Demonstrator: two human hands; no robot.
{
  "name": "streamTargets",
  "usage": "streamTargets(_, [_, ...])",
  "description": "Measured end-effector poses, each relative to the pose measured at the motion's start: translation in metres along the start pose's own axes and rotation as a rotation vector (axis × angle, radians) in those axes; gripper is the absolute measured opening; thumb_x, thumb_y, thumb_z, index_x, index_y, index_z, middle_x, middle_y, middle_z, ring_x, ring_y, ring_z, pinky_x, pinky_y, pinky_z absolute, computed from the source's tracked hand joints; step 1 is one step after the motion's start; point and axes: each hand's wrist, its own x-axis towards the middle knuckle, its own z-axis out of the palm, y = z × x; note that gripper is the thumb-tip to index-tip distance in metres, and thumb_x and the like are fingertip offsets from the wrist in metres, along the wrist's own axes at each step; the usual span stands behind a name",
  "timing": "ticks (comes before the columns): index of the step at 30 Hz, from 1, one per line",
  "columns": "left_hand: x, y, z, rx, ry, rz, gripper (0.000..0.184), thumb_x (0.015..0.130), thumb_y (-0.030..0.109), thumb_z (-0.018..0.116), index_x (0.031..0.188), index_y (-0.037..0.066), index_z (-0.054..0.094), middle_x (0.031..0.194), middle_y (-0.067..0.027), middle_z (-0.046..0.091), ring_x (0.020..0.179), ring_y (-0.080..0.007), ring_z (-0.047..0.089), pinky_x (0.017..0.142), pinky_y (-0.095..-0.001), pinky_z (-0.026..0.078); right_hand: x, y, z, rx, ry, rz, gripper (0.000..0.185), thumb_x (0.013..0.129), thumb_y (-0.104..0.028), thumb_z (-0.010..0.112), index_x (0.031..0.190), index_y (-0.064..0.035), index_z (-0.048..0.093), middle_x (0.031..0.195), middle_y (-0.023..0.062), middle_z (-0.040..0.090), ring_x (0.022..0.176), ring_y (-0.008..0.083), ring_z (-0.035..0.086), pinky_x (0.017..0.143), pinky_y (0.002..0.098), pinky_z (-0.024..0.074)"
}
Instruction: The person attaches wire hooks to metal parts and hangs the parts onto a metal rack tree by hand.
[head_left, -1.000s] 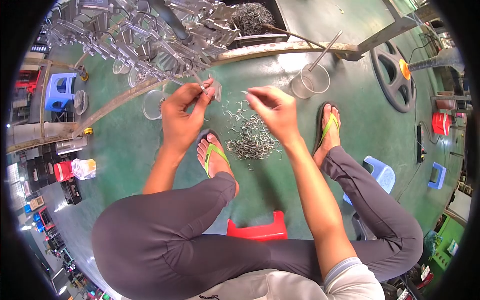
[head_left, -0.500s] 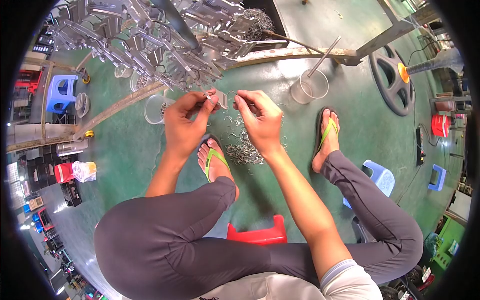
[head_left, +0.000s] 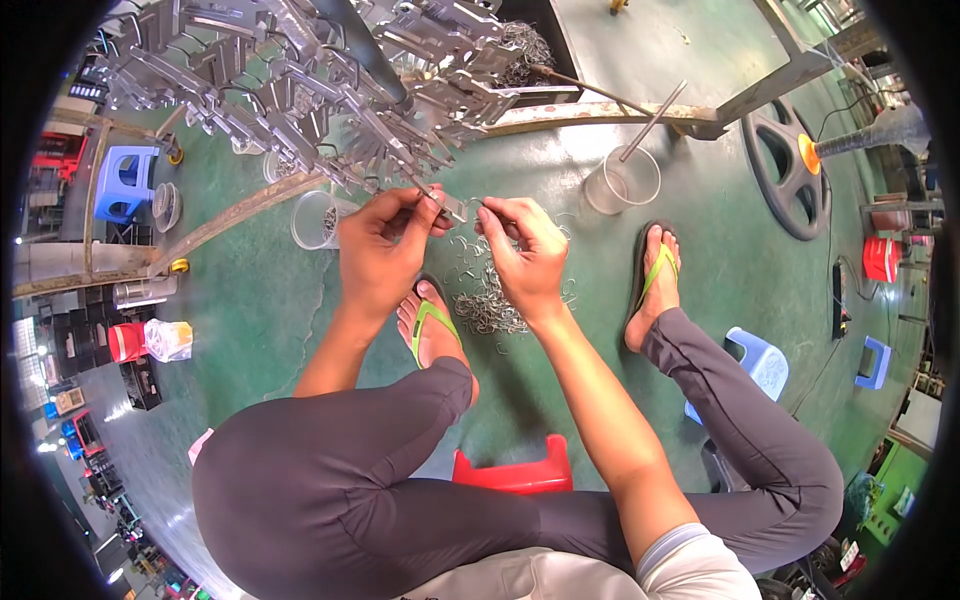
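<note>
Between the thumb and fingers of my left hand [head_left: 382, 245] is a small silver metal plate [head_left: 449, 208], its flat end pointing right. My right hand [head_left: 523, 250] pinches a thin curved wire hook [head_left: 474, 201] just beside the plate; whether the two touch is too small to tell. Below my hands, a loose pile of wire hooks [head_left: 492, 310] lies on the green floor. Above and left hangs a dense cluster of silver metal parts [head_left: 290, 90], with wire hooks among them, close to my left fingertips.
A clear plastic cup [head_left: 316, 222] with small metal pieces lies left of my left hand. Another clear cup [head_left: 603, 190] holds a rod. A rusty metal frame [head_left: 590, 110] runs across the top. A red stool [head_left: 515, 475] and a blue stool [head_left: 762, 362] stand nearby.
Both hands have shifted slightly down and to the right. The plate in my left hand has turned to point more toward the right, and the hook is still in my right hand.
</note>
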Motion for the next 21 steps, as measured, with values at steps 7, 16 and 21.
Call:
streamTargets(7, [0.001,-0.002,0.000,0.022,-0.018,0.049,0.022,0.100,0.012,0.072,0.111,-0.006,0.074,0.089,-0.0091,0.075,0.079,-0.0125,0.071,0.075,-0.0258,0.058,0.000,0.002,0.001,-0.053,-0.074,-0.049,0.017,0.089,0.002,0.075,0.106,0.0029,0.074,0.094,0.0135,0.072,0.080,0.0216,0.073,0.071,0.0304,0.0597])
streamTargets(16, [0.024,-0.024,0.004,0.401,-0.090,0.086,0.040,0.090,0.004,0.076,0.127,-0.006,0.064,0.102,-0.0117,0.076,0.087,-0.0161,0.073,0.081,-0.0295,0.059,0.042,0.005,0.007,-0.115,-0.195,0.106,0.015,0.091,-0.003,0.072,0.104,0.0050,0.076,0.088,0.0153,0.074,0.075,0.0202,0.073,0.070,0.0308,0.0577])
streamTargets(21, [0.037,-0.047,0.015,0.531,-0.094,0.149,0.019,0.092,0.008,0.072,0.106,-0.005,0.074,0.095,-0.0194,0.076,0.080,-0.0253,0.077,0.072,-0.0339,0.059,0.056,0.009,0.006,-0.093,-0.227,0.178,0.015,0.090,-0.004,0.072,0.102,0.0041,0.077,0.090,0.0165,0.076,0.075,0.0200,0.074,0.070,0.0314,0.0579])
